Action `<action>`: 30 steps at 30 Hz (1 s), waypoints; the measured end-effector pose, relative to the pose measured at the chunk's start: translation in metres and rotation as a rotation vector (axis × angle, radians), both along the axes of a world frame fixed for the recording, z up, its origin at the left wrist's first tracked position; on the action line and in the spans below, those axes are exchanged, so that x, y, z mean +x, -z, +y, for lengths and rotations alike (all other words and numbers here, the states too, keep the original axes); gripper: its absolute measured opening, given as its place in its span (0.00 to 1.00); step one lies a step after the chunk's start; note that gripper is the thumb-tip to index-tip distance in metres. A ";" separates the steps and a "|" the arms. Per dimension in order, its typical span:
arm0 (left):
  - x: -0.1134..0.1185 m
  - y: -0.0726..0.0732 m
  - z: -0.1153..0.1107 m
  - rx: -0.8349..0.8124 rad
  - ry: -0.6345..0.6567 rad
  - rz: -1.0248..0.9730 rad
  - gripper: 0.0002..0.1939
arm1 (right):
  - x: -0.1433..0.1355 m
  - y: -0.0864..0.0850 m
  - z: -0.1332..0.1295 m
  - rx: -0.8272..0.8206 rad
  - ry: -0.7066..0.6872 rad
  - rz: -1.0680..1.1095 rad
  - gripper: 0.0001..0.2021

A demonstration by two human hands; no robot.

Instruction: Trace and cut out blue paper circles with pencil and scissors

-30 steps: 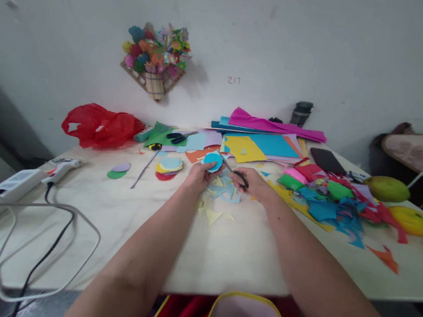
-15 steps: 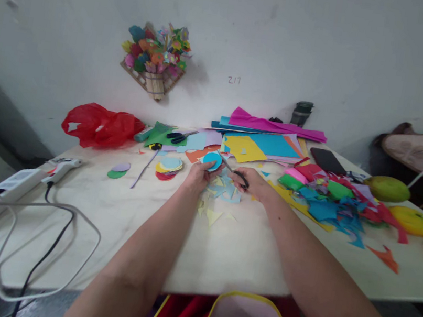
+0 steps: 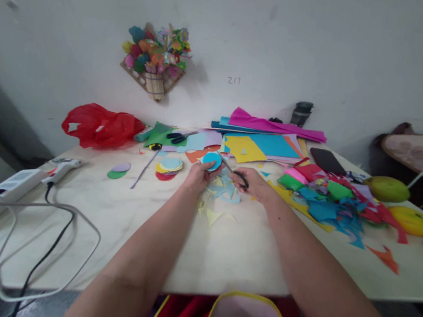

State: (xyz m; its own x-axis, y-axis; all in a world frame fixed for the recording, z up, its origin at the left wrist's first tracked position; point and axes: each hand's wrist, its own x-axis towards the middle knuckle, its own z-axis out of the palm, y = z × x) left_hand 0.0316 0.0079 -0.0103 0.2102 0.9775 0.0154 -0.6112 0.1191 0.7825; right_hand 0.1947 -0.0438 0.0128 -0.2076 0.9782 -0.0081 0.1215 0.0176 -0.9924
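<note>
Between the thumb and fingers of my left hand is a round blue paper piece, with paler paper at its left edge. My right hand grips dark-handled scissors, their blades pointing up and left at the right edge of the blue circle. Whether the blades touch the paper I cannot tell. Below both hands lie pale blue and yellow paper scraps. Left of my left hand is a pile of cut circles in light blue, yellow and red. Farther left, a lilac circle overlaps a green one.
Colored sheets and a second pair of scissors lie at the back. A red plastic bag sits back left, above a power strip with cables. Scraps, a phone and yellow-green fruit are on the right.
</note>
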 end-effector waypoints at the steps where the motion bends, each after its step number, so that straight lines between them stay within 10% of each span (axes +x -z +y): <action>1: 0.000 0.000 0.001 -0.001 -0.001 -0.002 0.07 | 0.000 0.000 0.000 0.002 0.005 -0.004 0.12; 30: 0.001 0.003 -0.002 0.063 0.021 0.059 0.08 | 0.001 0.012 0.008 -0.062 -0.002 0.077 0.12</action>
